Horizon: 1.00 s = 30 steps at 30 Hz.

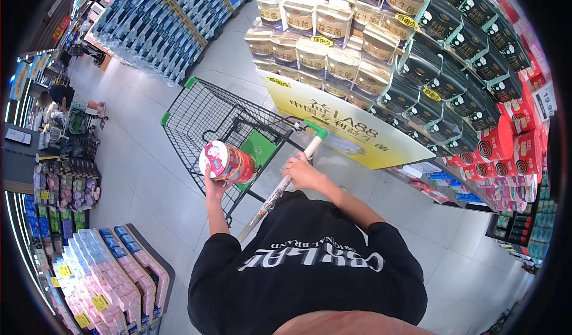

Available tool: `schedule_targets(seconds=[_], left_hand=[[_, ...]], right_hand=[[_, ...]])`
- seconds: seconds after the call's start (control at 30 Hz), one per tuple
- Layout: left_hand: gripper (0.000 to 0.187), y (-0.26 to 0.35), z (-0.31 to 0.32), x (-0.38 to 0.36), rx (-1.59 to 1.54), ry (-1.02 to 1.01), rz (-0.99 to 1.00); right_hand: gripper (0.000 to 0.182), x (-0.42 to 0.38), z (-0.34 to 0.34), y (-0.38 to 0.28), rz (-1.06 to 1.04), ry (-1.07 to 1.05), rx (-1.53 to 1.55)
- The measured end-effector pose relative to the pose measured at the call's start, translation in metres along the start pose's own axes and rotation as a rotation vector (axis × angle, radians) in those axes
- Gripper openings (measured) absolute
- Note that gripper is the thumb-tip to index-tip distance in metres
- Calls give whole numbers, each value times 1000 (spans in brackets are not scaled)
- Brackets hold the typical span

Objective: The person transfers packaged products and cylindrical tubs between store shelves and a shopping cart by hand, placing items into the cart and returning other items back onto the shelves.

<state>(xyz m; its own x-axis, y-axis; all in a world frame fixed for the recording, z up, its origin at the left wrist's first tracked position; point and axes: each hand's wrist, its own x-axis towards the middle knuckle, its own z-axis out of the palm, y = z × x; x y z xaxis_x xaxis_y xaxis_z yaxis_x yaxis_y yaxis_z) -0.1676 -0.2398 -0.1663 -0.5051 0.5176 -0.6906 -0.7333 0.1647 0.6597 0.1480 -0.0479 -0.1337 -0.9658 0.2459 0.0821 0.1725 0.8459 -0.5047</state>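
Observation:
My left hand (213, 183) holds a round pink-and-red tub (240, 167) with a white printed lid (214, 158). The tub is tilted, its lid turned toward the left, above the near end of the shopping cart (217, 99). My right hand (300, 171) is closed around the cart's pale handle bar (282, 187), close to its green end cap (316, 130). Inside the dark wire basket, a green panel (258, 151) shows beside the tub. Part of the basket is hidden behind the tub.
Stacked packs on a yellow-and-white display (357, 138) stand close to the cart's right. Blue packs (161, 31) are piled ahead, and pink and blue packs (101, 275) at lower left. Another person (62, 96) is at far left, near another cart (78, 120).

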Motion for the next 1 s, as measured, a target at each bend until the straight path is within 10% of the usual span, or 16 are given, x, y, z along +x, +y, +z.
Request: schedule_targets(seconds=[0.83, 1.0], left_hand=[[87, 0, 6, -9, 59, -31, 46], [90, -1, 4, -6, 41, -33, 42]], right_hand=[[28, -5, -16, -6, -26, 171, 206], [34, -24, -44, -19, 367, 259, -45]])
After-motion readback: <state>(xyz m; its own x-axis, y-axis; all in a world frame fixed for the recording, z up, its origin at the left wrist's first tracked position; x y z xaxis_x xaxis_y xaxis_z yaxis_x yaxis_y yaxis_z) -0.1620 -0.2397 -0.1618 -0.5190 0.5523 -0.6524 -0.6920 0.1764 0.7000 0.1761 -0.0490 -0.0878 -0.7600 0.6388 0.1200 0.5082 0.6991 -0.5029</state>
